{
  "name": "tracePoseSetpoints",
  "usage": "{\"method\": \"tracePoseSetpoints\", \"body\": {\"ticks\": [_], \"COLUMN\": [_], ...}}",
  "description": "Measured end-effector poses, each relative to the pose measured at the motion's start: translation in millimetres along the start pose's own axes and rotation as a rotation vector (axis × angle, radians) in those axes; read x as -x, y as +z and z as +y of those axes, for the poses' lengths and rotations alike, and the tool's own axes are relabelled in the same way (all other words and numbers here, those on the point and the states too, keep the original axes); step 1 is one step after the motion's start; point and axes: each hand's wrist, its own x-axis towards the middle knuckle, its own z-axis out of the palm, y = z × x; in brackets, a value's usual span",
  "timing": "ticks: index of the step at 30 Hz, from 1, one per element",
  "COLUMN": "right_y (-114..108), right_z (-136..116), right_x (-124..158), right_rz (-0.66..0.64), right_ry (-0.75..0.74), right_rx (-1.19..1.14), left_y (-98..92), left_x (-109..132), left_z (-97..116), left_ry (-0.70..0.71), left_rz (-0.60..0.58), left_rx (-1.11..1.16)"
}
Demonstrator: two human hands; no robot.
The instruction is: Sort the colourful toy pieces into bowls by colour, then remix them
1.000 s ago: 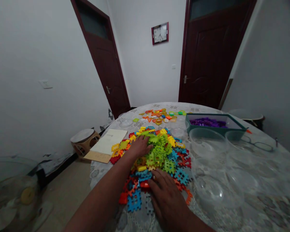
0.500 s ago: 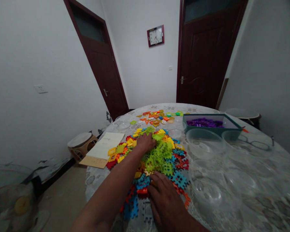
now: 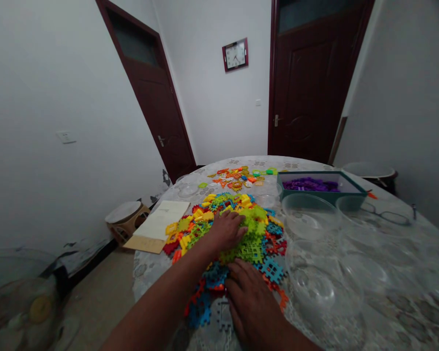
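A heap of notched plastic building pieces lies on the table, with many lime-green pieces [image 3: 250,251] gathered in its middle. My left hand [image 3: 229,230] reaches across the heap and rests on the green ones, fingers stretched out and slightly apart. At the near edge of the heap is my right hand [image 3: 250,295], its fingers laid over blue and red pieces; its fingertips touch the lower green ones. I see no piece gripped in either hand. Blue pieces [image 3: 272,269] lie right of the heap, yellow pieces [image 3: 171,229] on its left side.
Clear plastic bowls [image 3: 309,214] stand to the right. Behind them is a green box [image 3: 322,196] with purple pieces [image 3: 309,185]. Glasses [image 3: 393,218] lie at the far right, an open notebook [image 3: 163,219] on the left. More small pieces [image 3: 236,176] are scattered at the back.
My left hand has moved slightly nearer and to the right over the green pieces, which have shifted to the right. My right hand has hardly moved.
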Motion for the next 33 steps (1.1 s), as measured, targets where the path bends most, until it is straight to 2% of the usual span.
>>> {"method": "tracePoseSetpoints", "body": {"ticks": [5, 9, 13, 19, 23, 26, 30, 33], "right_y": [-1.5, -2.6, -1.2, -0.3, 0.7, 2.7, 4.8, 6.0], "right_z": [-1.7, -1.9, -2.3, -1.4, 3.8, 9.3, 13.9, 15.0], "right_x": [-0.2, 1.8, 3.9, 3.6, 5.7, 8.3, 9.5, 9.5], "right_rz": [-0.022, -0.036, -0.004, 0.023, 0.056, 0.060, 0.051, 0.060], "right_ry": [0.028, 0.015, -0.005, -0.011, -0.036, -0.063, -0.119, -0.139], "right_rx": [-0.002, 0.033, 0.059, 0.098, 0.126, 0.159, 0.187, 0.192], "left_y": [4.2, 11.2, 19.1, 24.6, 22.1, 20.6, 22.3, 25.6], "left_x": [50.5, 74.1, 75.7, 57.2, 51.1, 60.2, 85.6, 99.7], "left_z": [-16.5, -37.7, -56.0, -70.6, -69.3, -60.7, -40.0, -28.3], "left_ry": [-0.025, -0.086, -0.151, -0.217, -0.263, -0.283, -0.165, -0.097], "left_rz": [0.017, 0.022, 0.051, 0.177, 0.218, 0.249, 0.283, 0.192], "left_rx": [0.037, 0.047, 0.029, 0.046, 0.064, 0.078, 0.113, 0.105]}}
